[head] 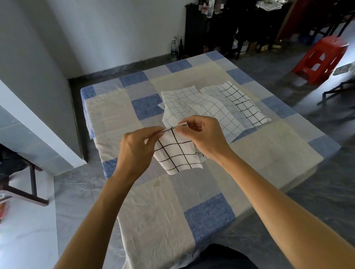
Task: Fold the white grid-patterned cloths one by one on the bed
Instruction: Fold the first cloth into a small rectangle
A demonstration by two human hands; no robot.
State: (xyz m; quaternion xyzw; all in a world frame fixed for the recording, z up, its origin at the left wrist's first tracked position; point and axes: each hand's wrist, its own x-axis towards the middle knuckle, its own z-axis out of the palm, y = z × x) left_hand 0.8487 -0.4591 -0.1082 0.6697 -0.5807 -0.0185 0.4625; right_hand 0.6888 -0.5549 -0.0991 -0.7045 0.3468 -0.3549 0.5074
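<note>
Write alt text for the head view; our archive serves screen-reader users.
Both hands, left hand and right hand, pinch the top edge of a white grid cloth above a checked bed. More grid cloths lie piled beyond.

Both forearms are bare, with no sleeves, watch or rings, above dark trousers (214, 263) at the frame's bottom.

A plain room in a home: a bed (157, 210) under a blue-and-cream checked sheet takes up the middle of a grey floor. Far right, a dark shelf (198, 33) holds bottles (210, 2), with a red plastic stool (319, 59) nearby.
</note>
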